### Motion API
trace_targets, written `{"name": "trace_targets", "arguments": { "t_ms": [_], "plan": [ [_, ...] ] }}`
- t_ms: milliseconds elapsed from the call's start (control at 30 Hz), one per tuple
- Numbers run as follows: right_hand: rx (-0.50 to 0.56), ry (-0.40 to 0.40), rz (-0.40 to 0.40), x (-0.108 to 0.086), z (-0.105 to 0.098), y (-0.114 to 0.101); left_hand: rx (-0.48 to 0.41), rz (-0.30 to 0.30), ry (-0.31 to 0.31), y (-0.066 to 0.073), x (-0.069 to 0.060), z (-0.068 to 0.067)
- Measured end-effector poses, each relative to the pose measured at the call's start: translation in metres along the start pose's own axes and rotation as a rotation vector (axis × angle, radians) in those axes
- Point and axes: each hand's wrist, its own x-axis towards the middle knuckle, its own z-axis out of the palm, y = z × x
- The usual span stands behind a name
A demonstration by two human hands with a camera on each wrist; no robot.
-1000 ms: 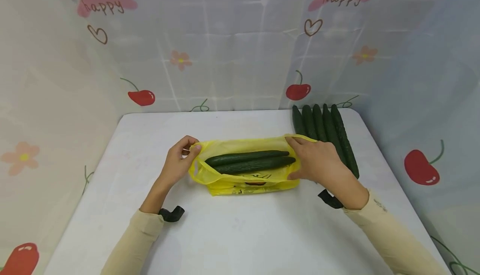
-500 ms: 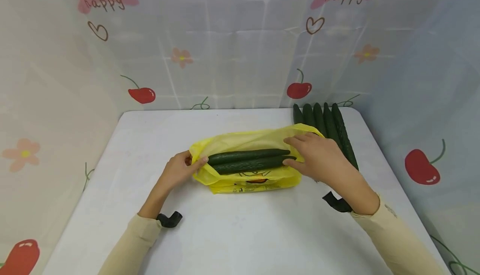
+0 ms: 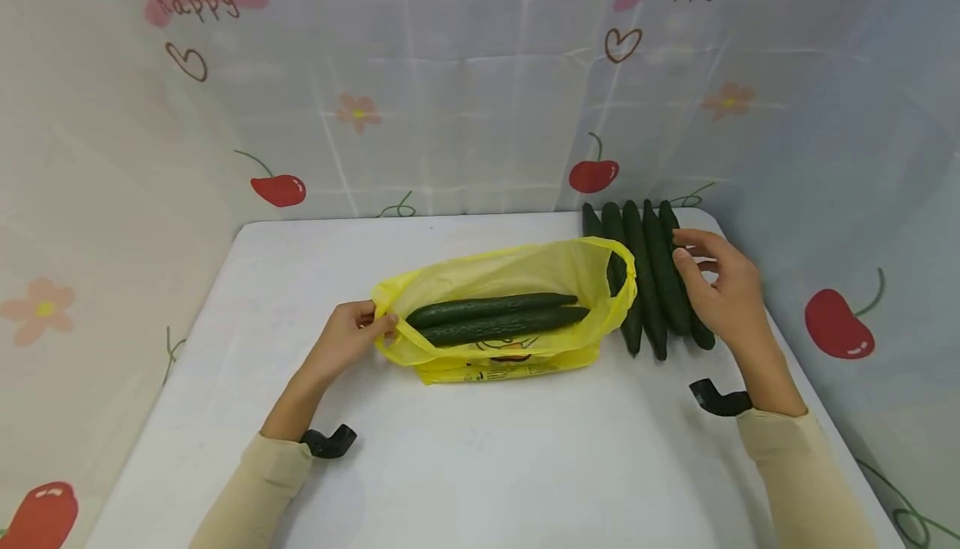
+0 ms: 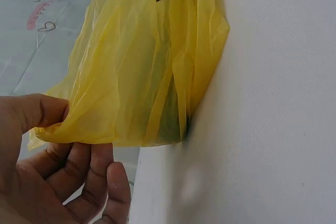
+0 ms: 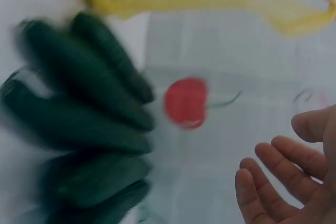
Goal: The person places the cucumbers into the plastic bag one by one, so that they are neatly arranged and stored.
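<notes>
A yellow plastic bag (image 3: 510,370) lies mid-table with its mouth spread and two cucumbers (image 3: 498,324) side by side inside. My left hand (image 3: 347,341) pinches the bag's left edge; the left wrist view shows thumb and fingers (image 4: 73,166) at the yellow film (image 4: 121,93). Right of the bag, several cucumbers (image 3: 663,274) stand in a row, lengthwise away from me. Over the rightmost one, my right hand (image 3: 723,291) hovers with parted fingers. In the right wrist view that hand (image 5: 289,177) is apart from the blurred cucumbers (image 5: 79,119) and holds nothing.
The white table (image 3: 465,466) has a printed curtain (image 3: 465,116) behind it and more cloth at both sides. The bag's right handle loop overlaps the leftmost cucumbers of the row. A black strap piece (image 3: 720,399) juts from each wrist.
My right hand has let go of the bag's right side and moved right to the cucumber row. The bag's right side stands up more. My left hand stays at the left edge.
</notes>
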Motion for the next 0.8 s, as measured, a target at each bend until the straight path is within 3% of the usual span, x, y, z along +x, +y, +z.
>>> {"name": "trace_targets", "arguments": {
  "t_ms": [200,367,567,800],
  "plan": [
    [-0.025,-0.116,0.314,-0.008,0.005,0.065,-0.09,0.044,-0.029,-0.002,-0.002,-0.002],
    [-0.033,-0.215,0.498,-0.014,0.014,0.094,-0.129,0.081,-0.046,-0.002,-0.003,-0.003],
    [-0.032,-0.239,0.572,-0.012,0.024,0.104,-0.16,0.072,-0.041,-0.003,-0.002,-0.002],
    [-0.085,-0.203,0.566,-0.01,0.031,0.109,-0.179,0.077,-0.049,-0.004,-0.001,-0.001]
  ]
}}
